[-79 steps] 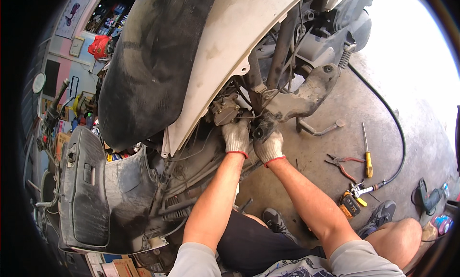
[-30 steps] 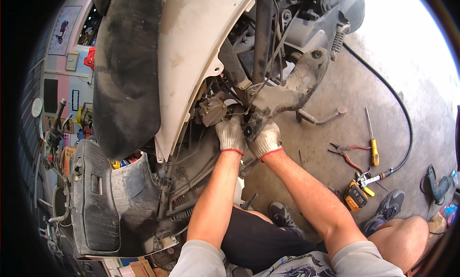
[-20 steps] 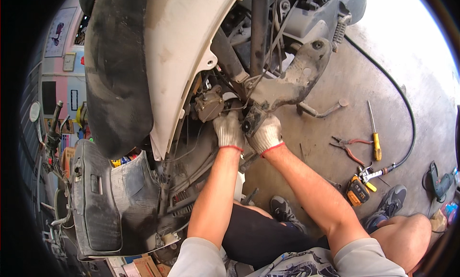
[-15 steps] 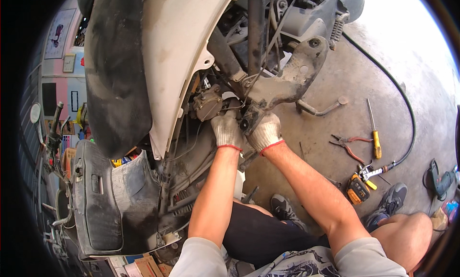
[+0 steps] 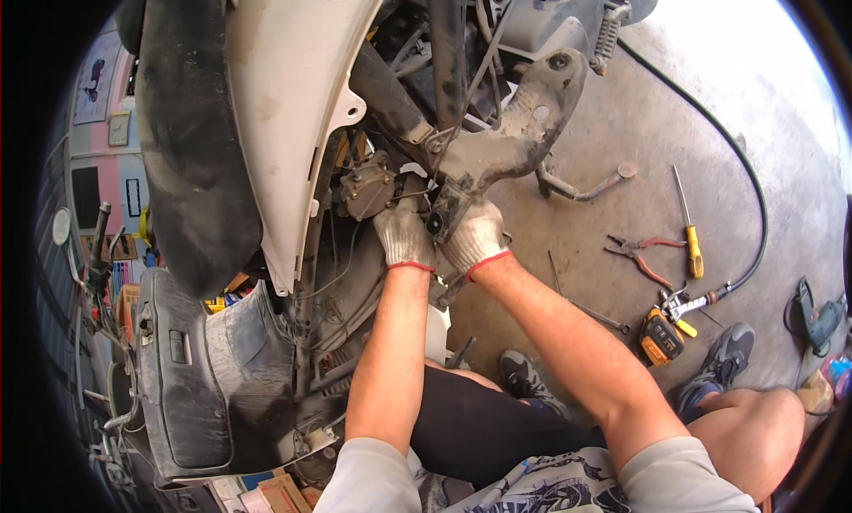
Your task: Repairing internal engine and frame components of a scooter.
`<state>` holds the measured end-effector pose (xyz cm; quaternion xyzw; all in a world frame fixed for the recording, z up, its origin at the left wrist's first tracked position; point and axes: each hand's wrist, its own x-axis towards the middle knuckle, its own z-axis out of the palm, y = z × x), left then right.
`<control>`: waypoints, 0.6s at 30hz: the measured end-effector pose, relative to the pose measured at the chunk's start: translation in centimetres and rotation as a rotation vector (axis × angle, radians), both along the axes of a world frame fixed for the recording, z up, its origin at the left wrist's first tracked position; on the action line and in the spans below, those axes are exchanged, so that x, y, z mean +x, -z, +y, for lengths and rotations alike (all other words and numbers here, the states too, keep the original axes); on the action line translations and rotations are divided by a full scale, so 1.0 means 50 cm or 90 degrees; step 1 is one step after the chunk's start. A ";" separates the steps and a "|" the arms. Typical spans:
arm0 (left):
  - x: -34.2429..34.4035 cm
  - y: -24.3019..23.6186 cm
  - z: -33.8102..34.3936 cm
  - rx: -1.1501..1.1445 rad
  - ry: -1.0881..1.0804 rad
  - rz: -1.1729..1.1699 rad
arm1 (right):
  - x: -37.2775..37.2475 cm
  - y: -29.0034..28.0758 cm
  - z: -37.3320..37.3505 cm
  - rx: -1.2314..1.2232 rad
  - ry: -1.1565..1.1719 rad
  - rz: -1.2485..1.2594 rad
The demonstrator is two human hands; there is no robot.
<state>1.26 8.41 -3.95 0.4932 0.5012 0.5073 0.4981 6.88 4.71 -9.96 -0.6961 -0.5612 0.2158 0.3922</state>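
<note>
My left hand (image 5: 404,233), in a pale knit glove with a red cuff, is closed at a dark part just right of a round bolted metal housing (image 5: 368,189); what it holds is hidden. My right hand (image 5: 473,233), gloved alike, reaches behind the lower end of a dusty frame bracket (image 5: 506,140), with its fingers hidden. Both hands sit low in the exposed frame of a scooter, beside a long white body panel (image 5: 280,87) with a black seat-like piece (image 5: 191,140) to its left. Thin wires run down past the housing.
On the concrete floor at right lie pliers (image 5: 648,251), a yellow-handled screwdriver (image 5: 695,251), an orange-and-black battery tool (image 5: 661,335), a black hose (image 5: 745,158) and a teal power tool (image 5: 816,322). A dusty plastic body section (image 5: 177,380) stands at lower left, before shelves.
The scooter and both hands sit further left and higher in the picture as the view shifts. Both gloves stay at the same spot on the frame, shifting only slightly.
</note>
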 end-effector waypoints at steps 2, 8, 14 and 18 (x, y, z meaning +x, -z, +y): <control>-0.012 0.003 0.003 -0.032 0.027 0.028 | -0.004 0.013 -0.003 0.014 -0.004 0.004; -0.029 0.024 0.008 0.004 0.059 0.108 | -0.021 0.002 -0.050 0.035 0.052 0.225; -0.026 0.028 0.020 0.005 0.082 0.033 | -0.013 -0.027 -0.087 0.002 0.141 0.317; -0.027 0.034 0.032 0.011 0.063 0.091 | 0.006 -0.018 -0.081 -0.057 0.104 0.381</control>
